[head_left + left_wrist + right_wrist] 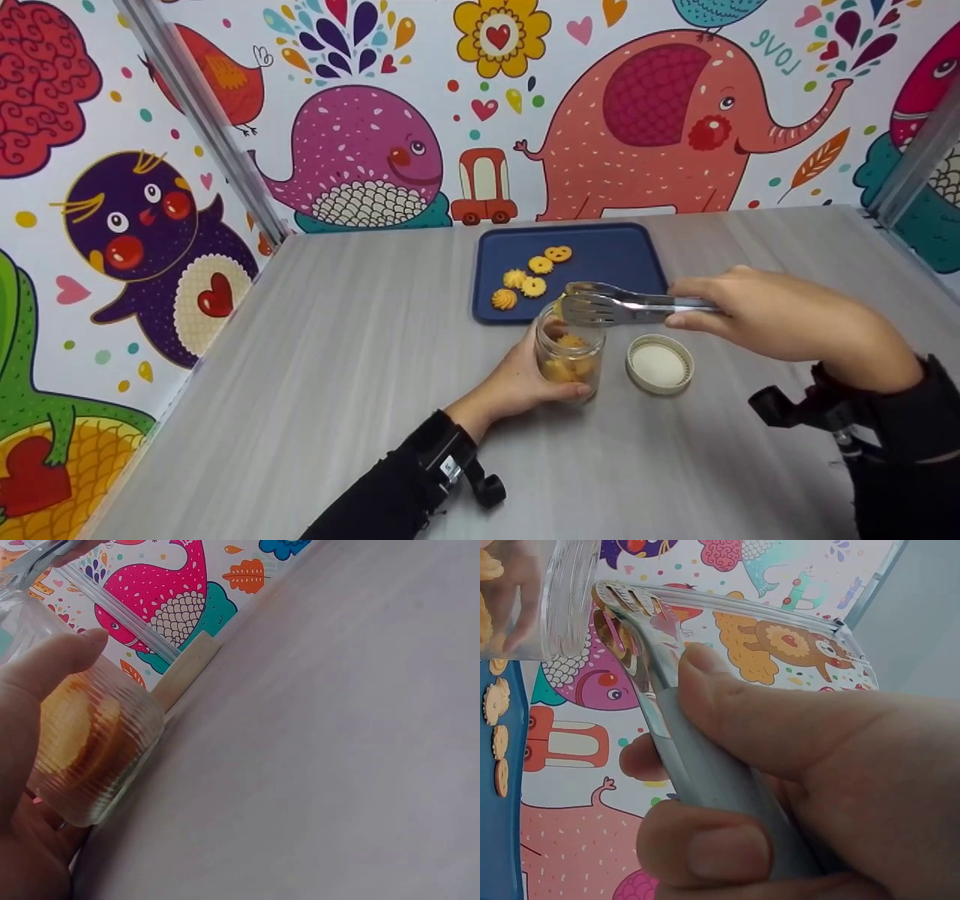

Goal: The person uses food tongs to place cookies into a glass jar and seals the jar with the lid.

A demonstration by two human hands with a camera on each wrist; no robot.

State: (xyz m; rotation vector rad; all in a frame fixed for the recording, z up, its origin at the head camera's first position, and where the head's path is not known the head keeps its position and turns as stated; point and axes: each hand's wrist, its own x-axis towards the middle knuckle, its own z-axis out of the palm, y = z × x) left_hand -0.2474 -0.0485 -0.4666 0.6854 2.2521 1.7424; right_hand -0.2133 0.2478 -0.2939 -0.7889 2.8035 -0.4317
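Observation:
My left hand (514,382) grips a clear ribbed glass jar (589,367), its thumb across the front. Golden cookies (71,727) lie inside the jar, which has no lid on. Metal tongs (637,304) are held in my right hand (787,315), thumb and fingers around the grey handles (712,757). The slotted tong tips are at the jar's mouth. Something golden shows between the tips in the right wrist view, but I cannot tell whether it is a cookie. Beside the jar, the round lid (660,364) lies with its inside up.
Behind the jar sits a blue tray (607,251) with several cookies (533,286) in a slanting row on its left part. The grey table (337,360) reaches back to a wall (502,142) printed with cartoon animals. Metal posts (214,120) stand at the corners.

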